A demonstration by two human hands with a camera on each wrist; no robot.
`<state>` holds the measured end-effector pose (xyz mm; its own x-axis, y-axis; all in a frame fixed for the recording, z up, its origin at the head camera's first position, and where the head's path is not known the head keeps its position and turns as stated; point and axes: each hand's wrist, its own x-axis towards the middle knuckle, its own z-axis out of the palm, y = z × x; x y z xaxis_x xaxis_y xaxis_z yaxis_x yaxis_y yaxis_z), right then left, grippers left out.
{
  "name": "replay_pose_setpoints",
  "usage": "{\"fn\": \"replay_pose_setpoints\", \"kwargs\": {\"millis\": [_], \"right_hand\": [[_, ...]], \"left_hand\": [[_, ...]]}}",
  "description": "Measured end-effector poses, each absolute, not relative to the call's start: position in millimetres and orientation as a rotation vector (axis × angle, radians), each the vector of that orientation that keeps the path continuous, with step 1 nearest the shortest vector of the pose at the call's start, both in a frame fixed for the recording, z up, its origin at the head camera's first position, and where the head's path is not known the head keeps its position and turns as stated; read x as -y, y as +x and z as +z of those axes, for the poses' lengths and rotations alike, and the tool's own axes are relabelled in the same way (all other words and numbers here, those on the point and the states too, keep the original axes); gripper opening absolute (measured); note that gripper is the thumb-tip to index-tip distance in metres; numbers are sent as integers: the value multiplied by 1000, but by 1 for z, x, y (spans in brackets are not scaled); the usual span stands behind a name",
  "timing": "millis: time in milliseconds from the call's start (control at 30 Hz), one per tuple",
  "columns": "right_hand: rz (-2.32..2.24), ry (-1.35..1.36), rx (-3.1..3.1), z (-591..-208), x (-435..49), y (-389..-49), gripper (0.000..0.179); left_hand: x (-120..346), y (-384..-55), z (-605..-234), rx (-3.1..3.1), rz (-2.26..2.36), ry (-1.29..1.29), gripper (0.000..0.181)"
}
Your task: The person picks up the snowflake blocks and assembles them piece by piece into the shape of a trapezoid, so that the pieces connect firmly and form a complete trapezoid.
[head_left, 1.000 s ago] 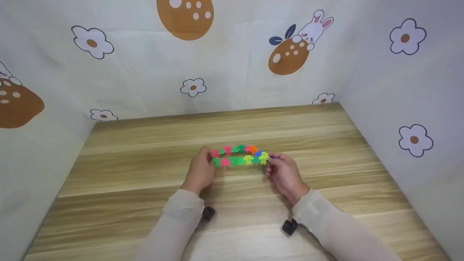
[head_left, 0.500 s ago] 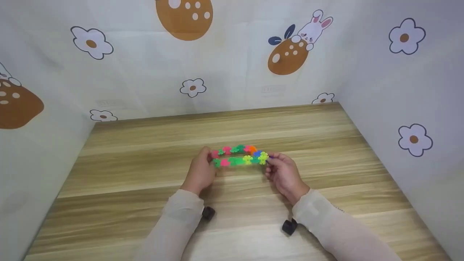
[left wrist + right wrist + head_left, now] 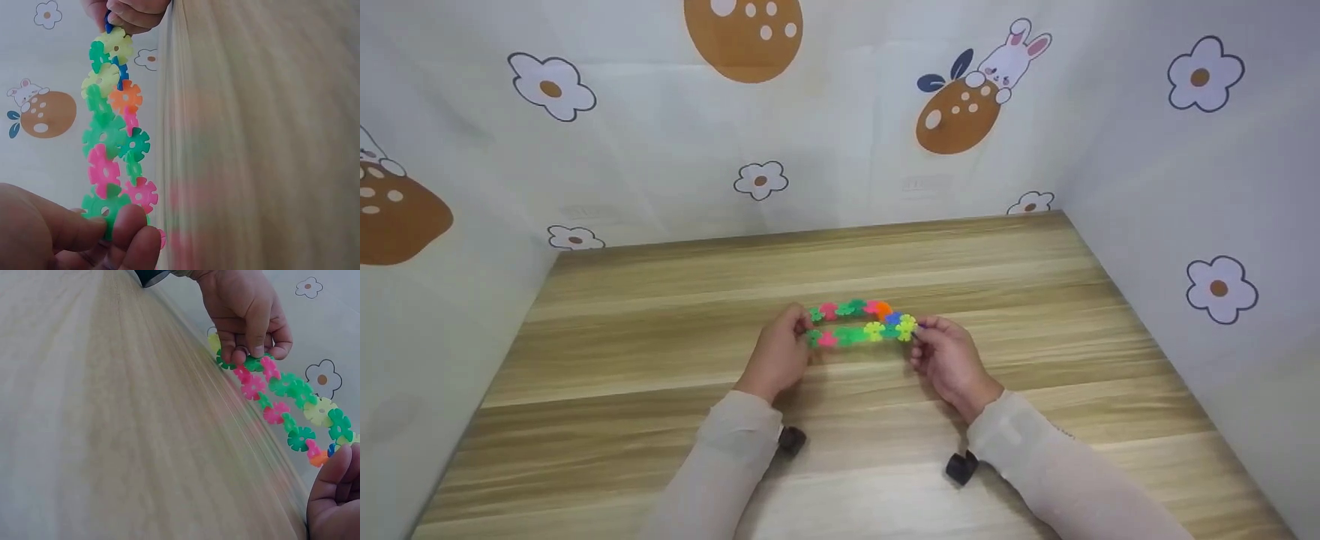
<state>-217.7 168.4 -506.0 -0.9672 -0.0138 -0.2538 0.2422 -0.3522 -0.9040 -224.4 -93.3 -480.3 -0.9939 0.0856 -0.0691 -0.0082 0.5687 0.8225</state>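
Observation:
A loop of linked plastic snowflake discs [image 3: 856,334], in green, pink, yellow, orange and blue, is stretched between both hands above the table. My left hand [image 3: 778,352] pinches a green disc [image 3: 100,203] at the loop's left end, thumb on its face. At the right end my right hand [image 3: 956,364] pinches a dark blue disc [image 3: 108,21] next to a yellow disc [image 3: 116,46]. Two rows of discs run roughly side by side, with a gap between them in the head view. Part of the loop's left end is hidden by my left fingers.
A wood-grain table [image 3: 622,330] lies below the hands. White cloth [image 3: 840,150] printed with flowers and rabbits stands at its back and sides. Black wrist cameras [image 3: 792,441] sit at both sleeves.
My left hand has shifted slightly right along the loop, and its fingers now cover the pink disc that showed at the left end. My right hand keeps its hold almost unmoved.

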Motion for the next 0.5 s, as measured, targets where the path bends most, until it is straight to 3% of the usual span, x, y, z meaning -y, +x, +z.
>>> {"fn": "replay_pose_setpoints", "kwargs": {"millis": [300,500], "right_hand": [[-2397,307,-1740,-505,-170,-219,13],[-2400,402,-1801,-503,-172,-222,19]], "left_hand": [[101,-225,-471,-2749,1440,14,17],[119,-231,-471,-2794,1412,-172,32]]}}
